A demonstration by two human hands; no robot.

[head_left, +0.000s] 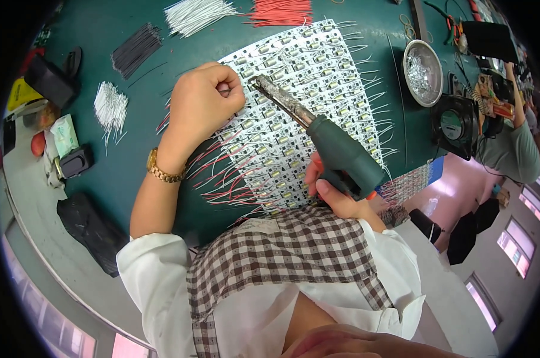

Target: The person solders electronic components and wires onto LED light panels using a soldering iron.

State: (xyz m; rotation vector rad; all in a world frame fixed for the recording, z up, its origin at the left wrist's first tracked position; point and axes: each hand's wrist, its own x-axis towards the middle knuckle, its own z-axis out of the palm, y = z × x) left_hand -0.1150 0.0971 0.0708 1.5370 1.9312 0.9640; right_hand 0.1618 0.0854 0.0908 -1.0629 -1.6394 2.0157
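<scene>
A white circuit board panel [317, 77] with rows of small components and thin wires lies before me on the green table. My right hand [335, 194] grips a dark green soldering gun [344, 155] from below. Its scorched metal tip [264, 86] points at the panel's upper left part, close to my left hand [207, 98]. That hand is closed in a pinch over the panel's left edge. What its fingers hold is hidden. Red and white wires [222, 173] stick out from the panel's left side below my left wrist.
Bundles of white wires [198, 15], red wires [280, 12] and black wires [135, 51] lie along the back. Another white wire bundle [110, 109] is at left. A metal bowl [422, 74] and a black fan [455, 122] stand at right, near another person's arm [513, 89].
</scene>
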